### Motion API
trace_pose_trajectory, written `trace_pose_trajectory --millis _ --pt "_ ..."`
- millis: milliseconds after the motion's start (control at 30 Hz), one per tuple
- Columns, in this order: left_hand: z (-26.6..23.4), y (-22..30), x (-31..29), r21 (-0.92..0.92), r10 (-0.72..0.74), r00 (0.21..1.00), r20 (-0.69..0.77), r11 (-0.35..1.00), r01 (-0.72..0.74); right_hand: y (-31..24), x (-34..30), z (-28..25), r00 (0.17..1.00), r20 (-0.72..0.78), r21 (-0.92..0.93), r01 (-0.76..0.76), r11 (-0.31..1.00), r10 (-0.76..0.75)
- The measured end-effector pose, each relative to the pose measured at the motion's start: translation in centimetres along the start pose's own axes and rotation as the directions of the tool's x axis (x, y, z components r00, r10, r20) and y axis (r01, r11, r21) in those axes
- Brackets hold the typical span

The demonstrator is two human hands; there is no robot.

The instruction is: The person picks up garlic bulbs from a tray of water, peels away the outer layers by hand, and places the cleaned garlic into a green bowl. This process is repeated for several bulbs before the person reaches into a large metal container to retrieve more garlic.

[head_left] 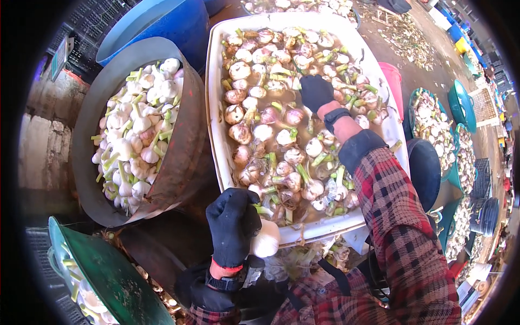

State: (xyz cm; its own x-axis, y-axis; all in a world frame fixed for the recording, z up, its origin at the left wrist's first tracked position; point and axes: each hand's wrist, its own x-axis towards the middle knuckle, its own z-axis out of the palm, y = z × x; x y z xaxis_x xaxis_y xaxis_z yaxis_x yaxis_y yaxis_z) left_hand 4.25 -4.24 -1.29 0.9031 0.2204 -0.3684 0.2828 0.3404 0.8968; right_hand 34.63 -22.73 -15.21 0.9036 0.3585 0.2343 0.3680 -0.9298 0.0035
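Observation:
My left hand (234, 223), in a black glove, is closed round the green stem of a clean white garlic bulb (266, 239). It holds the bulb by the near left corner of a white tub (214, 135). Brownish water fills the tub, with many garlic bulbs (294, 116) floating in it, some white, some still in dirty, purplish skins with green stems. My right hand (317, 92), gloved in black too, reaches over the tub's middle with its fingers curled down among the bulbs. Whatever it grips is hidden beneath it.
Left of the tub stands a round, worn dark container (86, 146) heaped with cleaned white garlic. Behind it is a blue barrel (179, 32). A green basin (103, 276) with more garlic sits at lower left. Several garlic-filled basins (430, 127) line the right side, by a dark round lid (424, 173).

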Motion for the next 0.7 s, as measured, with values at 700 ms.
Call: trace_pose_trajectory --millis 700 --pt "2.8 -3.8 -1.6 -0.368 -0.111 0.926 0.361 0.895 0.251 -5.5 -22.1 -16.6 0.957 0.263 0.962 -0.251 -0.104 0.124"
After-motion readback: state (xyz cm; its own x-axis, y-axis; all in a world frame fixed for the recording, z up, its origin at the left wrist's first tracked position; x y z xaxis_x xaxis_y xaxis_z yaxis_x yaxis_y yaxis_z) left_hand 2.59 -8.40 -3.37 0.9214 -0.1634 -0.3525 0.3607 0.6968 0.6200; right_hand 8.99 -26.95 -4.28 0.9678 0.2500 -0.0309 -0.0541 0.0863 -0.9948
